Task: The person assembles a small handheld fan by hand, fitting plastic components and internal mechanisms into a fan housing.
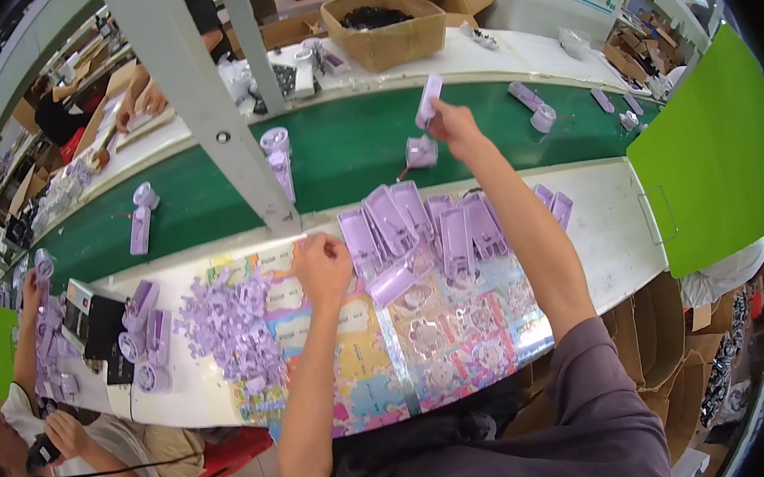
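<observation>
My right hand (454,127) reaches over the green conveyor belt and grips a long lilac plastic handle piece (429,100). Just below it on the belt lies a round lilac housing (422,153) with a red wire; whether the two are joined I cannot tell. My left hand (323,264) is curled closed above the colourful printed sheet (360,397) on the bench, and anything in its fingers is hidden. To its right lie several lilac handle shells (457,242), some overlapping. A heap of small lilac plastic pieces (230,331) lies to its left.
More lilac assemblies lie along the belt (344,132). A metal post (204,108) rises behind the bench. A green panel (709,152) stands at the right. On the left, a co-worker (81,461) handles a dark corded tool beside a black device (101,325). A cardboard box (386,40) sits beyond the belt.
</observation>
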